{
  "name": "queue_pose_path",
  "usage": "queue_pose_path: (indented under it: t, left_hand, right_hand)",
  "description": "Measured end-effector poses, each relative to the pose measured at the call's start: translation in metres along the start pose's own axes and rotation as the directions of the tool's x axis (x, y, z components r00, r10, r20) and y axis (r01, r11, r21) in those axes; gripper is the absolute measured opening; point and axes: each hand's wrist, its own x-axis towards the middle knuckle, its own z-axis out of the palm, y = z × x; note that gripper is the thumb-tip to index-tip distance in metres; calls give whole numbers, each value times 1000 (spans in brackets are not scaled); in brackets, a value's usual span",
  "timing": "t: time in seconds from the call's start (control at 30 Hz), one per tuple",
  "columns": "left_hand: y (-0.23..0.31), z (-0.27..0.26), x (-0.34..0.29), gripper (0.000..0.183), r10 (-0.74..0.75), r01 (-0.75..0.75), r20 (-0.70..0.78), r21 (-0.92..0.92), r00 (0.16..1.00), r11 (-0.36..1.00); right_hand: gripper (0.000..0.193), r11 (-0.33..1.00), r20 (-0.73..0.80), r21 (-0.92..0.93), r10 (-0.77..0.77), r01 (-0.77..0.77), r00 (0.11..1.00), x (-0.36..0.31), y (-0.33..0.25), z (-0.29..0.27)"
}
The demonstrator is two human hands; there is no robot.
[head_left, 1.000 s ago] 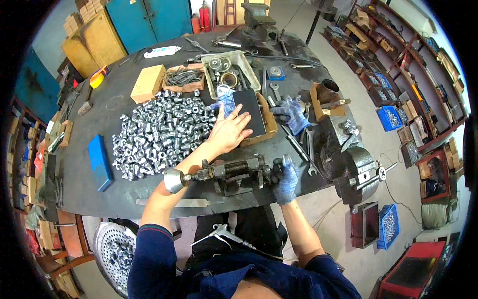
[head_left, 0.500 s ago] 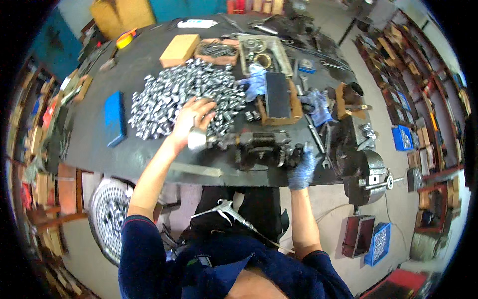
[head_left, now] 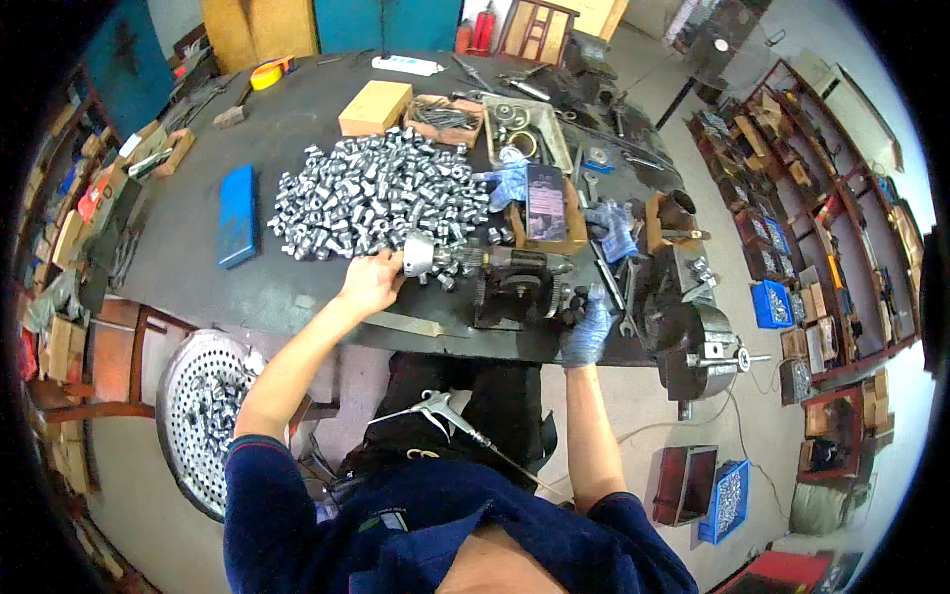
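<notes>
A small bench machine (head_left: 515,282) with a dark body stands at the table's front edge, a silver conical chuck (head_left: 419,254) on its left end. My bare left hand (head_left: 372,284) is at the mouth of that chuck, fingers pinched together; anything between them is too small to make out. My right hand (head_left: 586,335), in a blue glove, is closed around dark round knobs (head_left: 572,305) at the machine's right end. Behind the machine spreads a big pile of shiny metal fittings (head_left: 376,193), some lying right by the chuck.
A blue box (head_left: 237,216) lies left of the pile. Behind are a cardboard box (head_left: 375,108) and a tray of rings (head_left: 522,124). A phone (head_left: 545,203) rests on an open carton. Wrenches (head_left: 629,302) and a bench vise (head_left: 698,346) stand right. An air gun (head_left: 435,408) lies over my lap.
My left hand has come from the pile of fittings down and toward me to the chuck's mouth, its fingers closing. My right hand stays at the knobs. The whole view has shifted slightly.
</notes>
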Motion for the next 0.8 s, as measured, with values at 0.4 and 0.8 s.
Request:
queue_pose_path:
  t: [0.4, 0.8]
  left_hand:
    - [-4, -5, -10, 15, 177, -179, 26, 153, 984, 972]
    - [-13, -12, 0, 18, 240, -252, 86, 185, 967, 950]
  right_hand:
    - [27, 1000, 50, 11, 28, -28, 998, -16, -13, 1]
    - [31, 997, 5, 28, 65, -65, 998, -12, -11, 0]
